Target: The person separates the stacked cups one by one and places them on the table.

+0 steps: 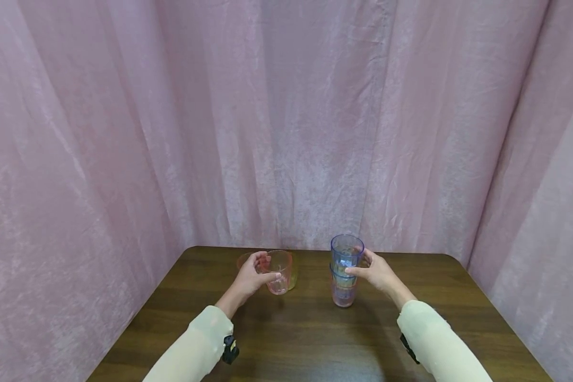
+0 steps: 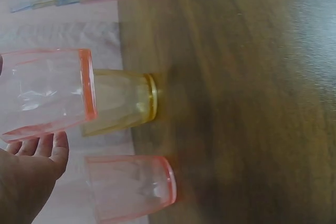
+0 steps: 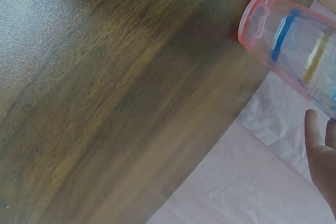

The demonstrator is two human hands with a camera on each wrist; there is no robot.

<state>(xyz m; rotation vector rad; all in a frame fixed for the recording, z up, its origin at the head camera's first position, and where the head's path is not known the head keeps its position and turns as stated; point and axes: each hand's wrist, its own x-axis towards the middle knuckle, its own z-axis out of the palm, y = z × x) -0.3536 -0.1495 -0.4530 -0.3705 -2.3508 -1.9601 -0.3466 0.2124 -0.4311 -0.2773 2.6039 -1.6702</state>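
Observation:
My left hand [image 1: 251, 276] grips a clear pink cup [image 2: 47, 93], thumb on the near side and fingers around the far side. In the left wrist view this cup's base is raised off the table. Behind it stands a clear yellow cup [image 2: 123, 100], and beside that another pink cup [image 2: 134, 187], partly hidden by my hand in the head view. My right hand [image 1: 378, 271] holds the blue-rimmed top cup [image 1: 347, 248] of an upright nested stack, thumb in front and fingers behind. Blue and yellow bands show through the stack above its pink bottom cup [image 3: 260, 27].
The dark wooden table [image 1: 291, 339] reaches back to a pink curtain [image 1: 315, 132], which hangs behind it and along both sides. A small black device [image 1: 230, 349] is strapped at the left sleeve, and another [image 1: 409, 347] at the right sleeve.

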